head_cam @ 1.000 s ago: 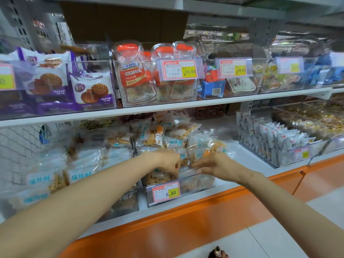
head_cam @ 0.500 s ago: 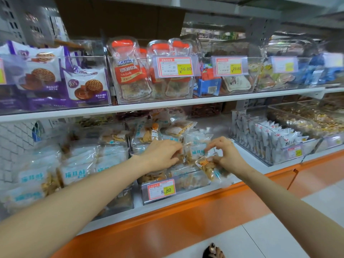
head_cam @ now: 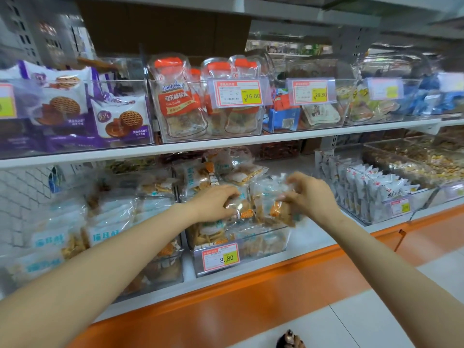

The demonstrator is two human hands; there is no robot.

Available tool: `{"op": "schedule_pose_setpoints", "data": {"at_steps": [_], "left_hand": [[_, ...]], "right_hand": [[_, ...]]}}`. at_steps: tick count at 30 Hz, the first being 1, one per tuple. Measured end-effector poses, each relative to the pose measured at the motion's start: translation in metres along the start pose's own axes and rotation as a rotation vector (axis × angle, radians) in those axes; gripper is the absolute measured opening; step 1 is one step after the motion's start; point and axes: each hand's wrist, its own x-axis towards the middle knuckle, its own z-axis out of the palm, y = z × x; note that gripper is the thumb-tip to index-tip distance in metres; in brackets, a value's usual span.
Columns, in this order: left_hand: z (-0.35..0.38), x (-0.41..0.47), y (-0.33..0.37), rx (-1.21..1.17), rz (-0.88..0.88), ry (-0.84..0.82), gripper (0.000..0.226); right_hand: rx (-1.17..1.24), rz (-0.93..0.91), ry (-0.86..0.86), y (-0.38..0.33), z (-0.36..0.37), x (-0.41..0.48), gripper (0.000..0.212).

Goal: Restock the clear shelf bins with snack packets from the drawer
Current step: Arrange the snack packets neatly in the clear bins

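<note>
From the head camera, both bare arms are stretching out to the lower shelf, where a clear bin [head_cam: 266,243] is sitting at the near edge, heaped with see-through packets of golden snacks. The left hand [head_cam: 216,203] is lying on the heap with its fingers curling down around a top packet [head_cam: 242,209], gripping it against the pile. The right hand [head_cam: 311,194] is hovering just right of it, above the bin's right end, with thumb and fingertips pinching the crinkled upper edge of a snack packet [head_cam: 277,209], which is hanging down and touching the packets in the bin. A red and yellow price tag [head_cam: 220,257] reading 8.80 is sitting on the bin's front wall. To the left, a neighbouring bin [head_cam: 160,270] is holding blue-labelled packets [head_cam: 105,234], blurred at this angle. To the right, well apart from the hands, a long bin [head_cam: 391,217] is holding white packets [head_cam: 381,189] standing in rows. On the upper shelf [head_cam: 226,144], clear bins are holding purple biscuit packets [head_cam: 120,116] at the left and orange-capped bags [head_cam: 175,101] in the middle, with a 16.80 tag [head_cam: 237,94] and a 29.80 tag [head_cam: 311,91] hanging on their fronts. An orange ledge [head_cam: 251,292] is running along below the lower shelf.
</note>
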Motion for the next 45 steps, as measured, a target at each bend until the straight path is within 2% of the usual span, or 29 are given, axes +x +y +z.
{"op": "schedule_pose_setpoints", "data": {"at_steps": [2,4,5,7,9,12,13,15,17,19,22,24,27,30,34,37,40,42,45], "left_hand": [[-0.002,-0.010,0.000,-0.160,0.002,0.134,0.035],[-0.002,-0.020,-0.001,-0.310,-0.038,0.295,0.029],[-0.001,-0.024,-0.002,-0.376,-0.073,0.356,0.029],[-0.001,-0.028,-0.006,-0.432,-0.141,0.426,0.029],[-0.001,-0.030,-0.010,-0.351,-0.197,0.460,0.026],[-0.005,-0.033,-0.016,-0.086,-0.252,0.543,0.023],[-0.008,-0.033,-0.018,-0.005,-0.274,0.540,0.029],[-0.014,-0.026,-0.024,0.091,-0.375,0.432,0.052],[-0.022,-0.017,-0.031,0.085,-0.449,0.313,0.071],[-0.027,-0.007,-0.036,0.018,-0.474,0.216,0.068],[-0.030,0.004,-0.048,-0.156,-0.487,0.145,0.073],[-0.030,0.009,-0.056,-0.194,-0.501,0.173,0.081],[-0.029,0.010,-0.054,-0.185,-0.464,0.304,0.063],[-0.028,0.003,-0.042,-0.294,-0.371,0.460,0.049],[-0.016,-0.012,-0.033,-0.514,-0.235,0.539,0.043],[-0.010,-0.023,-0.021,-0.599,-0.168,0.586,0.049],[-0.004,-0.030,-0.008,-0.610,-0.089,0.560,0.062],[0.001,-0.030,-0.001,-0.618,-0.066,0.524,0.064],[-0.004,-0.024,0.012,-0.501,-0.033,0.441,0.048]], "right_hand": [[-0.144,-0.453,0.230,-0.012,0.011,0.008,0.025],[-0.267,-0.826,0.263,-0.027,0.032,0.013,0.018],[-0.291,-0.957,0.227,-0.033,0.044,0.016,0.014],[-0.343,-1.070,0.168,-0.042,0.065,0.016,0.024],[-0.377,-0.958,0.173,-0.045,0.074,0.014,0.046],[-0.332,-0.595,0.296,-0.034,0.062,0.007,0.079],[-0.344,-0.514,0.345,-0.030,0.059,0.003,0.083],[-0.303,-0.492,0.388,-0.020,0.059,-0.006,0.079],[-0.121,-0.556,0.296,-0.015,0.064,-0.012,0.078],[0.047,-0.557,0.111,-0.017,0.069,-0.014,0.072],[0.071,-0.625,-0.063,-0.020,0.076,-0.008,0.046],[0.016,-0.715,-0.095,-0.023,0.081,-0.004,0.033],[0.012,-0.695,-0.105,-0.034,0.081,0.000,0.027],[0.071,-0.661,-0.108,-0.036,0.086,0.002,0.029],[0.310,-0.415,-0.241,-0.030,0.078,-0.005,0.039],[0.453,-0.295,-0.096,-0.029,0.066,-0.014,0.034],[0.542,-0.209,0.004,-0.020,0.053,-0.017,0.041],[0.551,-0.140,-0.089,-0.013,0.047,-0.016,0.048],[0.674,-0.066,-0.222,-0.008,0.045,-0.018,0.051]]}}
